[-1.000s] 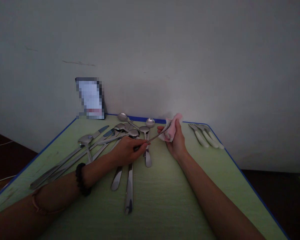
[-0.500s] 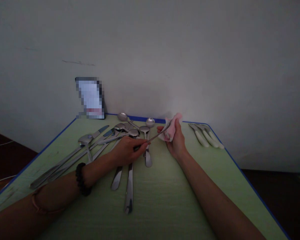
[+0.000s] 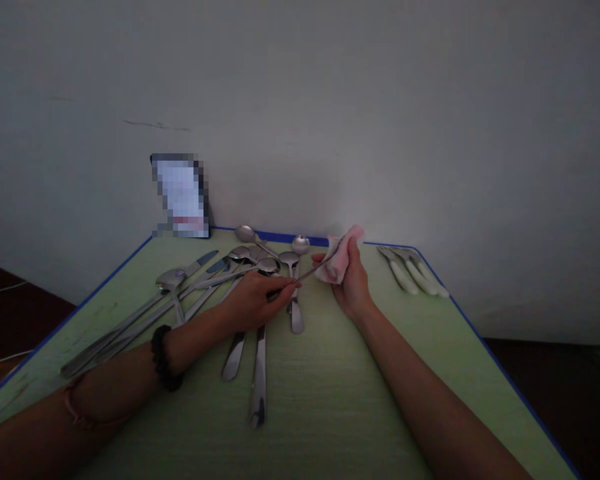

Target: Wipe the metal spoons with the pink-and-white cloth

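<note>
The left hand [image 3: 255, 300] pinches the dark handle end of a thin metal piece of cutlery [image 3: 310, 272] between thumb and fingers. The piece slants up and across the gap to the right hand [image 3: 355, 283], where its far end goes into a crumpled pink and white cloth [image 3: 341, 263]. The right hand is curled round that cloth, thumb on the near side, pressing it about the metal; the fold hides the tip, so I cannot tell whether it is a fork, spoon or knife. Both hands are held over the bench [image 3: 320, 413], which is pale green with a blue edge

Just beyond the left hand and out to its left lies a loose heap of spoons [image 3: 245, 233] and knives [image 3: 203, 262], overlapping at various angles. Two metal handles [image 3: 258, 387] stick out on the near side of that hand, and a round-bowled spoon [image 3: 301, 245] lies past its fingertips, between the two hands. To the right of the right hand, three forks [image 3: 405, 277] with white handles lie side by side. Beyond the left hand, a blurred phone [image 3: 183, 197] leans near the wall [image 3: 380, 120]. A dark beaded bracelet [image 3: 165, 359] circles the left wrist
</note>
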`<action>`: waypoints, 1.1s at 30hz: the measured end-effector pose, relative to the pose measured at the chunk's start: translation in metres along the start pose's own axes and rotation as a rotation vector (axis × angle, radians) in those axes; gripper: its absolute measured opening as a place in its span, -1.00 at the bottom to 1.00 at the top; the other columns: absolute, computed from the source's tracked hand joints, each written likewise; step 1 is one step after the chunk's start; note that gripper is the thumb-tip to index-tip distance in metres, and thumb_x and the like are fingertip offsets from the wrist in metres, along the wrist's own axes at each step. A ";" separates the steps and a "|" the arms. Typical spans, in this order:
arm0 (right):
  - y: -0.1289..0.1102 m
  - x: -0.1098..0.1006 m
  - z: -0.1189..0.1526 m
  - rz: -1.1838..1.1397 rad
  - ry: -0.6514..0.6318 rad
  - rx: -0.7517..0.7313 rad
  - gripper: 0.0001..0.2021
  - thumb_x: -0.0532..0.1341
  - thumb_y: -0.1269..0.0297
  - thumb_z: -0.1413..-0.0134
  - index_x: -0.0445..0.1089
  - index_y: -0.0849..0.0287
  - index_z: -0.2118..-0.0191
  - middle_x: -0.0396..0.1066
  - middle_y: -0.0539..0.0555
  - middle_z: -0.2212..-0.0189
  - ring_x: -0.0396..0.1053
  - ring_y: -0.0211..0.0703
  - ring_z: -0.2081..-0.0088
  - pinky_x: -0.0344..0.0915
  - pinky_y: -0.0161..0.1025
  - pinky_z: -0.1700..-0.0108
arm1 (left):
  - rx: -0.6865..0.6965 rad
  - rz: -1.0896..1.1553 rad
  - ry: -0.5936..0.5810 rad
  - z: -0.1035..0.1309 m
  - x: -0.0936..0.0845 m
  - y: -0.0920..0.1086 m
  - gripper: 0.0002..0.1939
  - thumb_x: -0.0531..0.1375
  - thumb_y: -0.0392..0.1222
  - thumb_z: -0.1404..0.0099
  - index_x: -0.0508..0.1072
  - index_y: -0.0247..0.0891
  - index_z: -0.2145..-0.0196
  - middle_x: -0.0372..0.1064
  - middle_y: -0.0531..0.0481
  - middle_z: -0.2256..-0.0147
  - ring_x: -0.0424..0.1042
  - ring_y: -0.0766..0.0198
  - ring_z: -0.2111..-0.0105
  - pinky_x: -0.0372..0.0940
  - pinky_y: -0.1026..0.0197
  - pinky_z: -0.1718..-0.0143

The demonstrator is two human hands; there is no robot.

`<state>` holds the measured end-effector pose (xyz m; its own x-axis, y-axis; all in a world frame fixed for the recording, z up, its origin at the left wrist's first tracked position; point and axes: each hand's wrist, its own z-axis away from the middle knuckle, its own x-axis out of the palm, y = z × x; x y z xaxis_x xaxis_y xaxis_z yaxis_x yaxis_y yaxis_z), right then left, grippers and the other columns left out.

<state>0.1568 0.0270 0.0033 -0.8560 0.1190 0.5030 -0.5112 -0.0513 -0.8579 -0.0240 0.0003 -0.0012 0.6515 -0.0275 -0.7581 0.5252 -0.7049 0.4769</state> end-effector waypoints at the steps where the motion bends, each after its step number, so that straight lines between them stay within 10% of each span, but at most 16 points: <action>1: 0.000 0.000 0.000 0.002 0.001 -0.001 -0.55 0.02 -0.12 -0.07 0.38 0.19 0.27 0.48 0.03 0.62 0.40 -0.18 0.59 0.31 -0.29 0.49 | 0.003 0.000 0.001 0.000 0.000 0.000 -0.69 0.01 -0.19 -0.30 0.51 -0.33 0.41 0.05 0.19 0.72 0.04 0.50 0.74 -0.06 0.41 0.65; 33: -0.001 0.002 0.001 -0.003 0.026 0.014 -0.57 -0.02 -0.07 -0.12 0.37 0.20 0.22 0.48 0.02 0.62 0.40 -0.17 0.59 0.30 -0.27 0.49 | -0.006 -0.001 0.000 0.000 0.000 0.001 -0.69 0.01 -0.19 -0.30 0.51 -0.32 0.41 0.05 0.19 0.72 0.05 0.50 0.74 -0.04 0.40 0.64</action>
<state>0.1558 0.0262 0.0055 -0.8522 0.1448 0.5028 -0.5152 -0.0649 -0.8546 -0.0239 -0.0003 -0.0007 0.6512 -0.0264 -0.7585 0.5292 -0.7006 0.4787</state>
